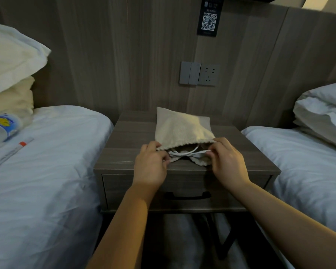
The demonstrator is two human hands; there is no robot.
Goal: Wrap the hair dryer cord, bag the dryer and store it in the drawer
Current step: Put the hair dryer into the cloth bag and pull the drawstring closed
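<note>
Soft cloth bag (182, 129), bulging, likely weighty inside: left hand (150, 167) and right hand (228, 164) are pinching its white drawstring (184, 153) between them, closing the mouth.

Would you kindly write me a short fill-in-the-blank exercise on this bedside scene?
1. The beige bag lies on top of the ____.
2. Both hands, left and right, pinch the bag's white ____.
3. The drawer below is ____.

Missing words: nightstand; drawstring; closed
</note>
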